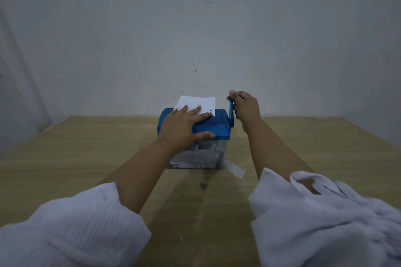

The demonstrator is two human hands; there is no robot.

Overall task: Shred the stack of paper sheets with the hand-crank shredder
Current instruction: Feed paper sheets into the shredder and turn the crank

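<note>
A small hand-crank shredder with a blue lid and a clear bin stands on the wooden table, close to the wall. A white paper sheet sticks up out of the slot in the lid. My left hand lies flat over the lid, fingers straight across the top and the sheet's lower edge, thumb along the front rim. My right hand grips the blue crank handle on the shredder's right side. White shreds fill the bin.
The wooden table reaches to a grey wall behind the shredder. A loose white scrap of paper lies on the table just right of the bin. A dark spot marks the table in front.
</note>
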